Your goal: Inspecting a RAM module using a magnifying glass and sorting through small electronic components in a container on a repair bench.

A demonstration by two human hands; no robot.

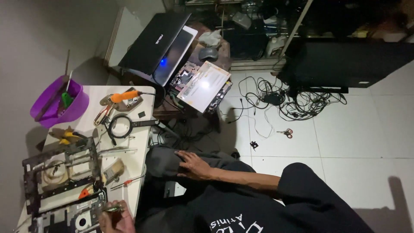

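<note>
At the lower left of the frame, the left hand (pixel 115 220) grips a thin screwdriver (pixel 111 209) over an opened laptop chassis (pixel 69 215) on the white table (pixel 142 159). The right hand (pixel 194 166) lies flat and unclenched on the person's knee (centre), grasping nothing.

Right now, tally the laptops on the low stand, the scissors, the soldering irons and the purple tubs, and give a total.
Laptops: 2
Scissors: 1
Soldering iron: 1
Purple tub: 1
Total: 5
</note>
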